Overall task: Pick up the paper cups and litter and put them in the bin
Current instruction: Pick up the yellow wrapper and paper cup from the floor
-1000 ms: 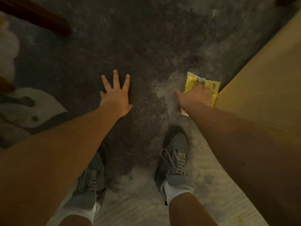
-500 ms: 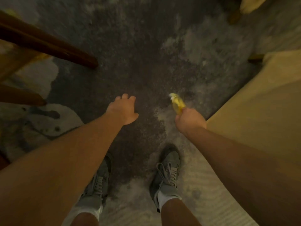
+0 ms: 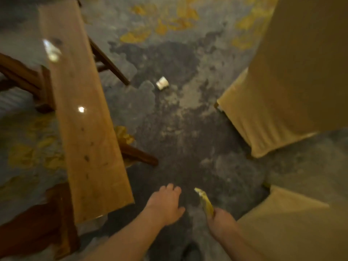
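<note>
The right hand [image 3: 221,220] is clenched around the lower end of a yellow wrapper [image 3: 205,201], which stands edge-on out of the fist and tilts up and away from the wrist. The left hand [image 3: 165,205] is released and carries nothing; its fingers [image 3: 170,187] are loosely curled, palm down, above the floor.

Taking the wrapper as the reference: the left hand is just beside it on the left, apart from it. A white paper cup [image 3: 162,83] lies on its side on the mottled grey floor [image 3: 188,129], well beyond the wrapper and somewhat to its left, untouched and clear of both hands. A long light wooden bench top [image 3: 82,117] runs diagonally on the wrapper's left, reaching from near the left hand away toward the far side; dark wooden legs [image 3: 138,153] project from beneath it. Furniture draped in yellowish cloth [image 3: 273,102] stands beyond and to the right of the wrapper, and a second covered piece [image 3: 282,223] sits immediately right of the right forearm. The view is blurred; print on the cup and wrapper cannot be read.
</note>
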Demonstrator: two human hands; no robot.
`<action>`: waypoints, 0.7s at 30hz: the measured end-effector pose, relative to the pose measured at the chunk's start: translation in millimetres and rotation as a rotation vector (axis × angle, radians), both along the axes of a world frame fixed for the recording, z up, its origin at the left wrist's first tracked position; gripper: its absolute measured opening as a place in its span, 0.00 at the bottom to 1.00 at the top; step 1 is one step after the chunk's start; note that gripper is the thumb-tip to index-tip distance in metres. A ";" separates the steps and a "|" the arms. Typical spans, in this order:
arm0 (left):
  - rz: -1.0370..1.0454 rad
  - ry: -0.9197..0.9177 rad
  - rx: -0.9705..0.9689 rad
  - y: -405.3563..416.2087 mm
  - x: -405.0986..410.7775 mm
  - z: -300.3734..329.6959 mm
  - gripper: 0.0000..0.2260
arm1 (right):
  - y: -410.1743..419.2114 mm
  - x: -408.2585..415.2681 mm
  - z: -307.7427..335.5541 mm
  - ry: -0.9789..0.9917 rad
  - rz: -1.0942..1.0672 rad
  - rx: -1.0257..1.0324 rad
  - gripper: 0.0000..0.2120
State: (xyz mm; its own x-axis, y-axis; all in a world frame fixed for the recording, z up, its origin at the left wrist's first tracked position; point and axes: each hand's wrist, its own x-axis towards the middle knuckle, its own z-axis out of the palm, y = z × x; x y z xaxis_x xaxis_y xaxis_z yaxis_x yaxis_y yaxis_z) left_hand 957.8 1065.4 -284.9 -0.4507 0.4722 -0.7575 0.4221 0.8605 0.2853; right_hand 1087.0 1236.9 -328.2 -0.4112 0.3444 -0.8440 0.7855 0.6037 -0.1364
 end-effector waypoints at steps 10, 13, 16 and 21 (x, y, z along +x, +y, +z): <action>0.334 0.147 0.170 29.4 -148.7 55.6 0.24 | 40.7 -169.0 111.2 0.159 0.175 0.090 0.13; 0.404 0.152 0.177 43.2 -227.7 43.6 0.23 | 62.9 -254.2 116.7 0.218 0.222 0.120 0.10; 0.459 0.151 0.174 49.9 -301.5 37.3 0.23 | 83.4 -342.7 120.6 0.270 0.295 0.147 0.10; 0.628 0.147 0.164 50.5 -409.7 28.5 0.23 | 105.5 -475.7 113.8 0.338 0.332 0.170 0.10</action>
State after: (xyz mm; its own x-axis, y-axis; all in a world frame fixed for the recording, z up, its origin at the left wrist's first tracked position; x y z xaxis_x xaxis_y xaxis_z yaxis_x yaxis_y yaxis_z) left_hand 548.1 1116.0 -256.4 -0.7710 0.1900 -0.6078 -0.1010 0.9059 0.4113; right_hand 611.3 1342.4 -214.5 -0.7626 0.2697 -0.5880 0.4764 0.8490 -0.2284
